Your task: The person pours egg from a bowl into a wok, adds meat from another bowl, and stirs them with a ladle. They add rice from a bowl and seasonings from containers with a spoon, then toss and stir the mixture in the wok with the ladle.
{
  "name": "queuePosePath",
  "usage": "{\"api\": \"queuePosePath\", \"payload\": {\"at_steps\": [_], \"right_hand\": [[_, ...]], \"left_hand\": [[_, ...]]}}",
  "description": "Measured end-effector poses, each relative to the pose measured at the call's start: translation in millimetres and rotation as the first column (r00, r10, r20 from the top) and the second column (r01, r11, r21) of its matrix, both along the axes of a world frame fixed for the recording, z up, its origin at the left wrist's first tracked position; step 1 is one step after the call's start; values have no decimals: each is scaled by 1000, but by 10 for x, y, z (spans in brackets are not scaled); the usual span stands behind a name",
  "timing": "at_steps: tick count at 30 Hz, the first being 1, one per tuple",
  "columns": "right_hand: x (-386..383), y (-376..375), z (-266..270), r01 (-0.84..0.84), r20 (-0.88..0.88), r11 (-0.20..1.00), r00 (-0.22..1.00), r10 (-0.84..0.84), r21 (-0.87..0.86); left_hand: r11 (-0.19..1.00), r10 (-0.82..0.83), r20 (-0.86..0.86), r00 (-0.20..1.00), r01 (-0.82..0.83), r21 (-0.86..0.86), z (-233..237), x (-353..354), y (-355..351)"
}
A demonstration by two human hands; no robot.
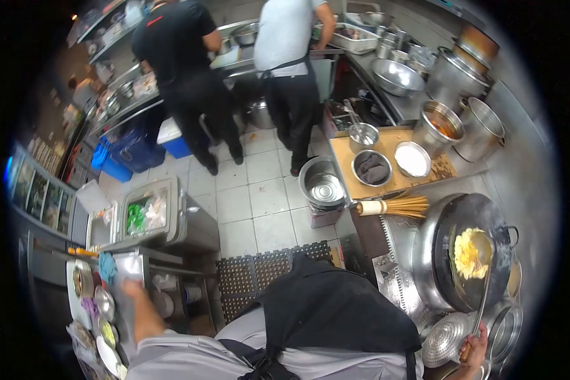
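Observation:
My right hand (475, 345) is wrapped round the wooden handle of a long metal ladle (483, 294). The ladle's bowl rests against yellow scrambled egg (468, 252) inside a dark wok (497, 221) on the stove. Out to the other side, my left hand (132, 289) is over the edge of the steel side counter, close to a blue cloth (107, 268). Its fingers are smeared, so their pose and anything in them cannot be made out.
A bamboo brush (392, 206) lies beside the wok. Behind it, a wooden board (345, 154) carries several metal pots. A perforated strainer (446, 341) sits near my right hand. Two people in dark trousers (196, 95) stand at the far counter. A grey bin (199, 218) stands left.

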State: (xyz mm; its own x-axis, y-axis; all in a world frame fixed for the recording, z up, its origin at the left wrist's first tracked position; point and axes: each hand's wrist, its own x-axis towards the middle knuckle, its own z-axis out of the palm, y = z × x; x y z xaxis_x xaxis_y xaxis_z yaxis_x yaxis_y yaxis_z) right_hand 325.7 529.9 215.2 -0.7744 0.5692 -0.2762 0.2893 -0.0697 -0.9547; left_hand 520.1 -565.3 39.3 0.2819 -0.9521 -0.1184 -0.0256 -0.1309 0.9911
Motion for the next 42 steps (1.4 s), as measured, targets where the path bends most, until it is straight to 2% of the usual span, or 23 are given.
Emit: {"api": "queuePosePath", "payload": {"at_steps": [1,2,3,4,5,6,7,8,9,10,11,12,14,17,19,21,24,26,31,34,37,39,42], "right_hand": [[122,170,-25,-61,0,998,998,61,-4],[363,248,-46,-106,3,994,994,106,-9],[552,199,67,-106,0,994,994,106,32],[640,132,272,-92,2,993,996,92,79],[651,96,338,-68,48,993,997,63,96],[481,-88,427,-26,102,998,995,20,62],[296,-240,330,-13,8,999,1000,13,36],[322,222,-415,-218,1,752,961,278,622],[34,-190,-415,-107,-4,786,990,138,608],[-272,-740,-16,100,28,995,995,-100,-1],[-342,-976,38,131,54,991,990,-131,13],[-182,-1006,87,207,57,978,977,-208,17],[106,-1038,171,22,23,978,1000,-18,-206],[314,-1182,402,68,112,997,991,-72,40],[-142,-1474,348,168,180,957,960,-213,235],[-348,-1871,549,150,143,983,976,-165,110],[272,-1968,879,85,182,995,979,-91,42],[342,-2086,872,48,236,998,971,-37,-41],[-319,-2188,417,276,292,951,906,-306,141],[-273,-2307,170,213,130,865,945,-301,454],[116,-2569,848,190,187,940,950,-248,283],[312,-2631,996,251,236,963,946,-223,-94],[92,-2527,901,166,333,981,924,-190,99]], "left_hand": [[934,-286,344,895,340,-107,-226,-391,141],[671,-741,-313,594,679,-299,-542,-882,242],[622,-780,-309,543,723,-299,-373,-1453,711],[494,-869,-98,485,864,-101,-452,-2179,1389],[355,-933,105,343,926,128,-489,-2878,2348],[82,-989,135,62,985,149,-221,-3348,3237],[-196,-970,122,-211,973,124,-105,-3741,3974],[-408,-903,112,-415,909,81,-82,-4104,4702],[-594,-800,176,-574,797,-103,-89,-4394,5368],[-733,-679,277,-680,647,-210,404,-4536,6035],[-846,-533,389,-751,484,-224,742,-4658,6526],[-871,-488,567,-664,325,-369,993,-4758,6966],[-869,-436,734,-521,31,-494,1306,-4859,7677],[-878,-294,790,-538,-175,-445,1435,-4907,8279],[-968,-85,902,-423,-178,-175,1411,-4873,8425],[-933,-152,887,-437,-232,-275,1469,-4747,8428],[-964,-47,899,-435,-215,-155,2105,-4715,8038],[-957,-63,888,-455,-226,-184,1940,-4811,8140],[-911,-212,899,-384,-255,-324,1289,-4840,8069],[-884,-158,880,-448,-333,-328,1295,-4689,7326],[-869,-179,890,-420,-356,-343,1771,-4829,7294],[-871,-196,895,-402,-349,-347,1963,-4944,7591],[-902,-213,866,-453,-251,-353,1634,-4995,8035]]}}
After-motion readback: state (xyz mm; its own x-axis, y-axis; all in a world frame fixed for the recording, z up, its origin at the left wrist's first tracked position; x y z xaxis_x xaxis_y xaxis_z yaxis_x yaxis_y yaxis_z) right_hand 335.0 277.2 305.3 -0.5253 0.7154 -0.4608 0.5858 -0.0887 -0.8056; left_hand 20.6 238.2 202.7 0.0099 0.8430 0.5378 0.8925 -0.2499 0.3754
